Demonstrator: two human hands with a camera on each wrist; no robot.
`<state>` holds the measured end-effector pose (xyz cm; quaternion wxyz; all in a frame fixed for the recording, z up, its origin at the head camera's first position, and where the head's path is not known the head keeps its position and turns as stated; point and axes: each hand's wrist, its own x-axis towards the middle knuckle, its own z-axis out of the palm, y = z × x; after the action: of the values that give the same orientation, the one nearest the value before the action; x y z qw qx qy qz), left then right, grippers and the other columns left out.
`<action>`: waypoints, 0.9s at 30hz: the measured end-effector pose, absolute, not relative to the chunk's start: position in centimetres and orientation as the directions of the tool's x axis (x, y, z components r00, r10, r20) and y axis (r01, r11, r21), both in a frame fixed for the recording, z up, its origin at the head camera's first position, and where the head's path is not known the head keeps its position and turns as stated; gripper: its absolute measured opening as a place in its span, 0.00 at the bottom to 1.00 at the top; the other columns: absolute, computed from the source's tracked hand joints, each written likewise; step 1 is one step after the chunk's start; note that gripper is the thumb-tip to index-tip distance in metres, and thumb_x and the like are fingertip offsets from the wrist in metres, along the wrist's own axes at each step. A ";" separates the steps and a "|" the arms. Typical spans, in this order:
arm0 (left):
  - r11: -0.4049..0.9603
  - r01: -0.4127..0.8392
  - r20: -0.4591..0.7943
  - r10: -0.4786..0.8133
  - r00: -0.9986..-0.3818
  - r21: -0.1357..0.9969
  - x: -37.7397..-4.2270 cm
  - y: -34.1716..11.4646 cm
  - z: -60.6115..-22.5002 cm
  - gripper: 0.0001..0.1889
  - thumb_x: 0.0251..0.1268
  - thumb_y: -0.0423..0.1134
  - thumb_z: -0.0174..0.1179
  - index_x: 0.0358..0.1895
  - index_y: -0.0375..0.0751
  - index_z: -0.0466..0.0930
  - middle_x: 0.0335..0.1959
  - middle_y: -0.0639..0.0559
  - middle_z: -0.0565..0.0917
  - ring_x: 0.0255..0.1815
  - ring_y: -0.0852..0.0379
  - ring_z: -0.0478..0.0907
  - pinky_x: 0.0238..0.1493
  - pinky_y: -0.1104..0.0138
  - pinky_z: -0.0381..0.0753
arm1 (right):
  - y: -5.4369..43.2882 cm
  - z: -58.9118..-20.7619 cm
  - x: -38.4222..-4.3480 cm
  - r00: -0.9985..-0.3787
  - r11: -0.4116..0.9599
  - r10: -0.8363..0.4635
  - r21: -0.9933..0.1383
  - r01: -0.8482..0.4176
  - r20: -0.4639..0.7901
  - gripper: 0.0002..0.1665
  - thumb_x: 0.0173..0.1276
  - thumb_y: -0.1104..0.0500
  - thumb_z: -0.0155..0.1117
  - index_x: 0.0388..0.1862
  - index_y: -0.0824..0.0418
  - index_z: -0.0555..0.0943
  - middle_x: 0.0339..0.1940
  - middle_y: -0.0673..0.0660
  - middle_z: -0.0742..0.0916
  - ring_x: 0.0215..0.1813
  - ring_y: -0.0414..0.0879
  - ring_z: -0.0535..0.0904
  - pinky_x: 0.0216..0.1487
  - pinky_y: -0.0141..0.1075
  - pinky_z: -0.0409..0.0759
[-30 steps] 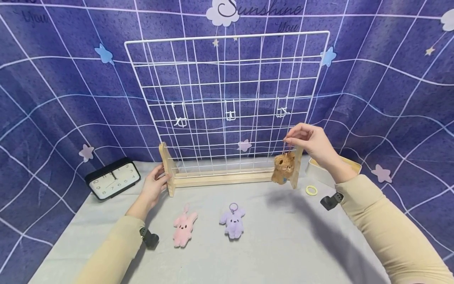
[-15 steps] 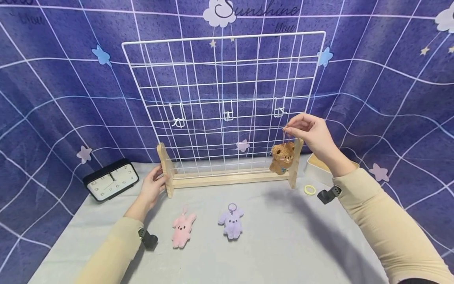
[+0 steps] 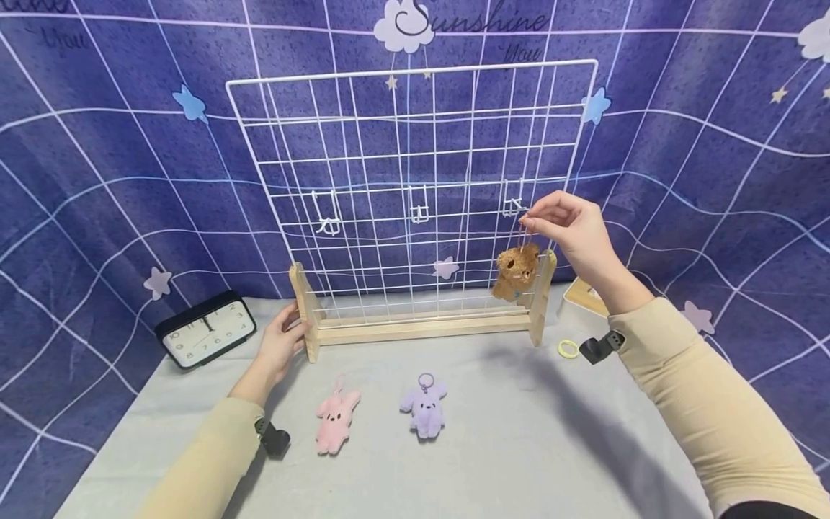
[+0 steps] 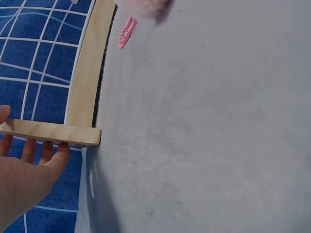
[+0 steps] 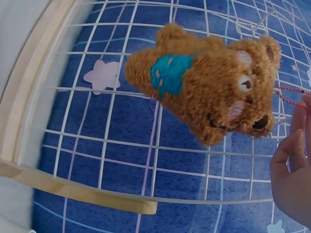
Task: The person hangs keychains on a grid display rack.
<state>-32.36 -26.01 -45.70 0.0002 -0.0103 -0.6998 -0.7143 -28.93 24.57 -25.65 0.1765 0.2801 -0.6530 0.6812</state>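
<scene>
My right hand (image 3: 577,231) pinches the red bead chain (image 5: 290,101) of a brown plush bear (image 3: 519,272), which hangs in front of the lower right of a white wire grid (image 3: 415,155). The right fingertips are just below a white hook (image 3: 514,207) on the grid. In the right wrist view the bear shows a teal patch on its front. My left hand (image 3: 280,344) grips the left upright (image 4: 53,131) of the grid's wooden stand (image 3: 421,331), thumb on one side and fingers on the other.
Two more white hooks, left (image 3: 328,225) and middle (image 3: 419,213), hang on the grid. A pink plush rabbit (image 3: 334,424) and a purple plush (image 3: 426,414) lie in front. A black clock (image 3: 206,330), yellow ring (image 3: 568,349) and white box (image 3: 577,313) flank the stand.
My right hand has risen with the bear, bringing the chain's top close to the right hook. The left hand stays on the stand's upright.
</scene>
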 end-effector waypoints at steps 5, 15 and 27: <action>-0.019 0.022 0.022 0.011 -1.000 1.000 -32.4 -26.0 -45.7 0.36 0.80 0.30 0.49 0.84 0.41 0.44 0.79 0.38 0.56 0.74 0.41 0.61 0.73 0.53 0.68 | 24.4 -25.2 -29.1 -0.768 -0.113 -0.097 -0.773 -0.624 0.633 0.05 0.65 0.77 0.68 0.37 0.71 0.83 0.34 0.56 0.90 0.36 0.44 0.87 0.47 0.34 0.86; -0.002 0.035 0.035 0.017 -0.999 0.999 -32.3 -26.0 -45.8 0.36 0.80 0.30 0.51 0.83 0.39 0.45 0.78 0.36 0.56 0.73 0.41 0.62 0.70 0.55 0.71 | 23.9 -24.5 -29.6 -0.764 -0.145 -0.039 -0.761 -0.633 0.644 0.07 0.64 0.80 0.66 0.35 0.71 0.84 0.33 0.56 0.90 0.37 0.45 0.87 0.45 0.32 0.85; -0.011 0.019 0.019 0.021 -1.000 1.000 -32.4 -26.0 -45.8 0.35 0.81 0.31 0.49 0.84 0.42 0.44 0.79 0.39 0.55 0.73 0.42 0.61 0.73 0.53 0.68 | 24.1 -24.7 -30.6 -0.753 -0.163 -0.027 -0.746 -0.645 0.657 0.07 0.65 0.81 0.64 0.36 0.74 0.83 0.32 0.57 0.90 0.36 0.46 0.87 0.45 0.33 0.86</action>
<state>-32.36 -26.02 -45.80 -0.0009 -0.0143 -0.7031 -0.7109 -30.58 24.14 -24.69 0.2175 0.2756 -0.6092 0.7111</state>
